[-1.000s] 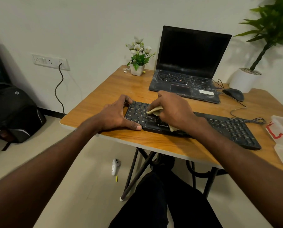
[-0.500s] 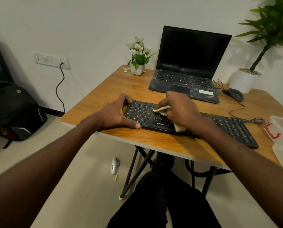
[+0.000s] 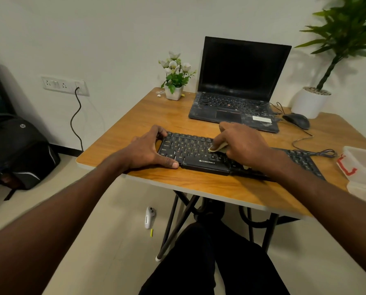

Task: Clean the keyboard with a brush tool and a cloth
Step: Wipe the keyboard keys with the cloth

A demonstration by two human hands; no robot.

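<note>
The keyboard [image 3: 190, 152] lies along the near edge of the wooden counter [image 3: 156, 116], in front of an open laptop [image 3: 237, 90]. The left hand [image 3: 148, 149] grips the keyboard's left end: fingers curl over the far corner, thumb lies extended along the near edge. The right hand [image 3: 243, 143] rests on the middle keys, fingers curled over a yellowish cloth [image 3: 217, 148] and pressing it onto the keys. A mouse [image 3: 296, 120] sits right of the laptop.
</note>
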